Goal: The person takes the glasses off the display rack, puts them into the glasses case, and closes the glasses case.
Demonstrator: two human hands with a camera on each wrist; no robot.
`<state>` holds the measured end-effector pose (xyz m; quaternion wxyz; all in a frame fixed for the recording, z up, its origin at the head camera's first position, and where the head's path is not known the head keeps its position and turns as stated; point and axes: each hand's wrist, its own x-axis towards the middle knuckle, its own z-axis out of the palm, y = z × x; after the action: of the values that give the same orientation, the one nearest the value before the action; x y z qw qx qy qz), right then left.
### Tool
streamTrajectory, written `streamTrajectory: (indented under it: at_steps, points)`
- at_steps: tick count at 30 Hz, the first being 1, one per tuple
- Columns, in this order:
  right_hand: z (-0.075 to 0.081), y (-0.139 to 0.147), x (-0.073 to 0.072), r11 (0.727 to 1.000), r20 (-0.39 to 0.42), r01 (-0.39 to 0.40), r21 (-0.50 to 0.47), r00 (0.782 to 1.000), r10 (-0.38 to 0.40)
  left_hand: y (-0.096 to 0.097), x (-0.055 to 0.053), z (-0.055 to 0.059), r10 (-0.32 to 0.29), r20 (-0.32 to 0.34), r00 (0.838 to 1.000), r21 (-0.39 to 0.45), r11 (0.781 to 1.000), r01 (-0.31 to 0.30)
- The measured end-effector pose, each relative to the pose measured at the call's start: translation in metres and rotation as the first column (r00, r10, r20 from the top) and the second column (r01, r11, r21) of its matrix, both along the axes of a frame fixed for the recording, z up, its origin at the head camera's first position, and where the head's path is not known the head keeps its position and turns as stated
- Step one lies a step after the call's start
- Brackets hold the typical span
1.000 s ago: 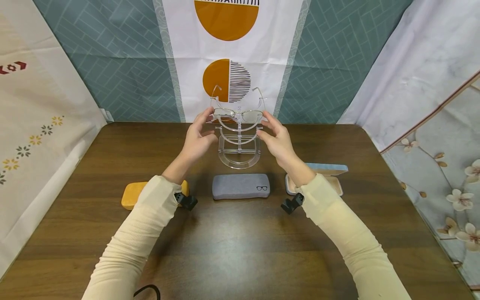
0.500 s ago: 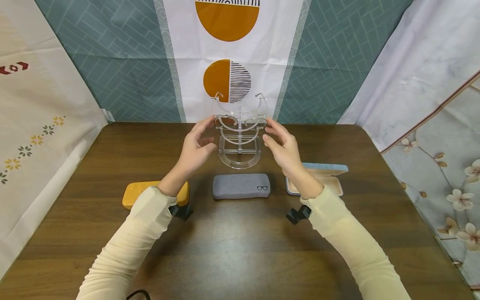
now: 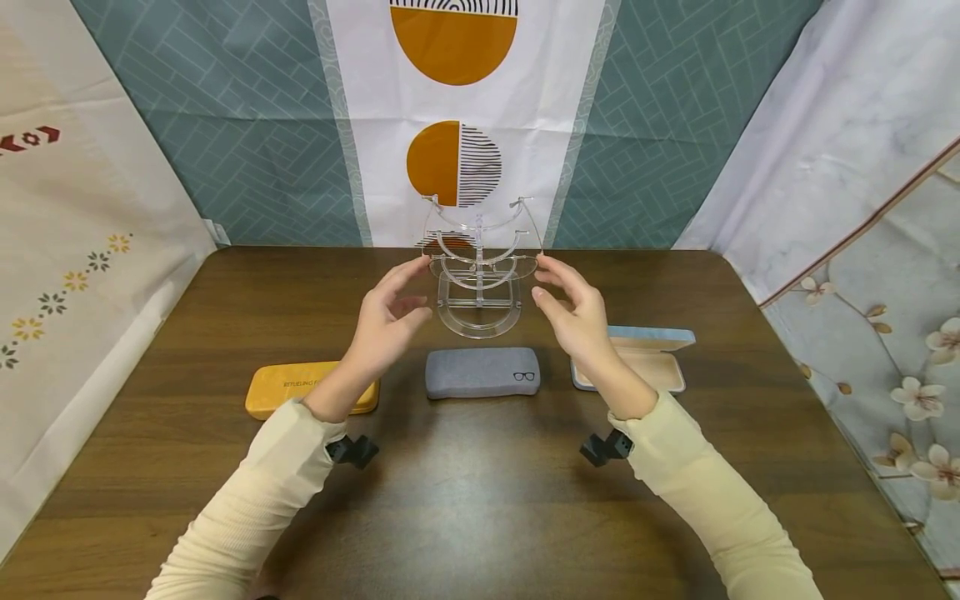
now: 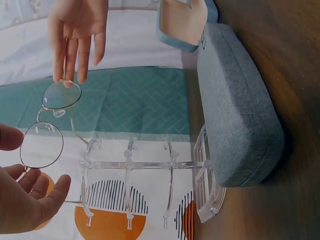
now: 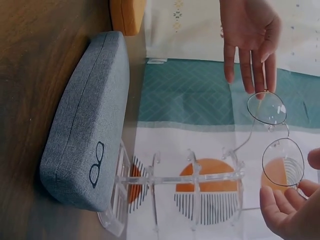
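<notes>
My left hand and right hand hold a pair of thin-rimmed eyeglasses between them, one at each side near the hinges. The fingertips grip the frame ends; both thumbs stand apart from it. In the head view the glasses hang in front of a clear tiered display stand, lenses lower than the temples. The temples reach back toward the stand's top tier; whether they touch it I cannot tell. Both wrist views show the lenses off the stand, with the opposite hand's fingers pointing at the frame.
A grey fabric glasses case lies shut before the stand. On the left is a yellow case, partly behind my left forearm. To the right an open pale-blue case stands behind my right wrist. Printed cloths hang around the wooden table.
Both hands have come down and toward me with the eyeglasses, and spread slightly apart. The lenses dropped from the upper tiers' level to a lower one, and the temple tips sank too.
</notes>
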<state>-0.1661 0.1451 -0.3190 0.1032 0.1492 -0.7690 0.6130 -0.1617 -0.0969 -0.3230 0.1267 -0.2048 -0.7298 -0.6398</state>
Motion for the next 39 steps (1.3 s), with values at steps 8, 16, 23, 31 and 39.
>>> streamTrajectory:
  at_steps: [8, 16, 23, 31, 39]
  points:
    - [-0.004, 0.002, 0.008, 1.000, -0.069, 0.011, 0.016, 0.998, -0.010, -0.001, 0.008, 0.000, 0.031, -0.012, 0.999, 0.031, 0.999, -0.031]
    - [0.003, 0.001, 0.025, 1.000, -0.081, -0.001, 0.004, 0.997, 0.001, -0.003, 0.015, -0.005, 0.035, -0.027, 0.999, 0.039, 0.999, -0.034]
    - [-0.015, 0.006, 0.025, 0.999, -0.125, -0.008, -0.042, 0.992, 0.002, -0.003, 0.023, -0.012, 0.043, -0.033, 0.999, 0.061, 0.997, -0.041]
    - [-0.021, 0.007, 0.034, 0.999, -0.173, -0.016, -0.040, 0.985, 0.009, -0.005, 0.032, -0.020, 0.074, -0.067, 0.995, 0.015, 0.997, -0.073]
    - [-0.030, 0.008, 0.041, 0.999, -0.193, -0.027, -0.030, 0.981, 0.020, -0.009, 0.041, -0.028, 0.103, -0.116, 0.988, -0.061, 0.992, -0.110]
